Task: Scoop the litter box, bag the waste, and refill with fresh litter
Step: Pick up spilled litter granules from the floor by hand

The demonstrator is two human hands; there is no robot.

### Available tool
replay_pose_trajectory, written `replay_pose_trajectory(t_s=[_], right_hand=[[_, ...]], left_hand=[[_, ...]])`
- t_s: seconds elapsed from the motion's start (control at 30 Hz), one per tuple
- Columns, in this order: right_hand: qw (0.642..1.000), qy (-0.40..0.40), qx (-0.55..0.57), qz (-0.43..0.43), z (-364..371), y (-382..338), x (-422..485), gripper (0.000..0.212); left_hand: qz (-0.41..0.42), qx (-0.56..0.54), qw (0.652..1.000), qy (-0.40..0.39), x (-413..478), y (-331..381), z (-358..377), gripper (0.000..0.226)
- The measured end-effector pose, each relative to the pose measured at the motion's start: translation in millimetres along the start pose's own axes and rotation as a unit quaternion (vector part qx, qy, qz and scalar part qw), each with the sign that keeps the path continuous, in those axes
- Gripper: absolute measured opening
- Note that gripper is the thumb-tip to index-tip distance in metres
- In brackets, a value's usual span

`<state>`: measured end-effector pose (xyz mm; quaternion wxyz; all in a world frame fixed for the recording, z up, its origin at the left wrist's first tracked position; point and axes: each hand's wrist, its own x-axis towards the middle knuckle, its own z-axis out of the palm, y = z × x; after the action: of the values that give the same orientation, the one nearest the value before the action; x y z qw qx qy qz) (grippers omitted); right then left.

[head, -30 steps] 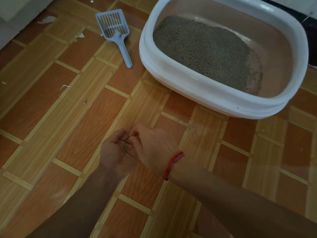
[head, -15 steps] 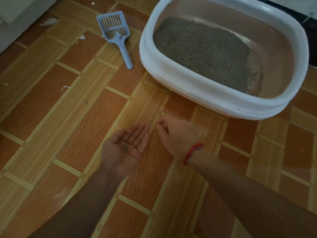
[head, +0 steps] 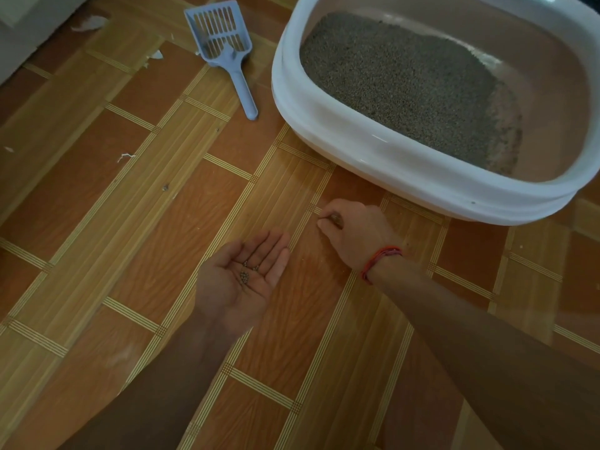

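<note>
Litter box (head: 373, 157): white rim, grey litter (head: 406, 89) heaped leftward.

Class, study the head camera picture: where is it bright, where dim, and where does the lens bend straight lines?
Head view: brightest on the white plastic litter box rim, with small glints; dimmest at the bottom, where both forearms go dark; the striped floor lines bow toward the edges, a wide-angle effect; the blue slotted scoop looks sharp.

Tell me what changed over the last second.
The right hand left the left hand's palm and reached forward to the floor near the litter box, fingertips pinched low there. The left hand opened flat, palm up, holding a few litter grains. Scoop and box stayed put.
</note>
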<state>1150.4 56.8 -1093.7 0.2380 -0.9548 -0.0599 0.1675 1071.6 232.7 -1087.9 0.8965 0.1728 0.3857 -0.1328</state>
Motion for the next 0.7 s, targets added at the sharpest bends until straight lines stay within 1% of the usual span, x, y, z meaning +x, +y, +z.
replay_pose_trajectory(t_s=[0.17, 0.27, 0.33, 0.43, 0.47, 0.53, 0.57, 0.63, 0.7], right_hand=[[1.0, 0.003, -0.029, -0.009, 2, -3, 2, 0.016], [0.999, -0.013, -0.051, -0.011, 1, -8, -2, 0.016], [0.999, -0.003, -0.047, -0.021, -3, -15, -4, 0.017], [0.999, 0.008, -0.004, -0.047, 3, -26, -17, 0.017], [0.998, -0.009, 0.003, -0.055, 7, -29, -23, 0.019], [0.994, -0.085, -0.013, -0.063, 26, -32, -37, 0.022], [0.992, -0.099, -0.017, -0.073, 31, -35, -41, 0.024], [0.992, -0.055, 0.003, -0.115, 25, -50, -46, 0.021], [0.988, -0.037, 0.02, -0.148, 14, -66, -52, 0.022]], left_hand=[[0.0, -0.006, 1.0, 0.001, 1, 0, 0, 0.049], [0.001, -0.005, 1.0, 0.0, 0, 0, 0, 0.049], [0.003, -0.004, 1.0, -0.001, 0, 0, 0, 0.05], [0.006, -0.004, 1.0, -0.005, 1, -1, 0, 0.05], [0.007, -0.007, 1.0, -0.008, 1, -2, 0, 0.051], [0.004, -0.008, 1.0, -0.019, 2, -3, 0, 0.05], [0.002, -0.003, 1.0, -0.023, 3, -4, -1, 0.049], [-0.002, 0.015, 1.0, -0.022, 3, -5, -3, 0.044], [-0.017, 0.034, 0.999, -0.031, 2, -6, -2, 0.044]])
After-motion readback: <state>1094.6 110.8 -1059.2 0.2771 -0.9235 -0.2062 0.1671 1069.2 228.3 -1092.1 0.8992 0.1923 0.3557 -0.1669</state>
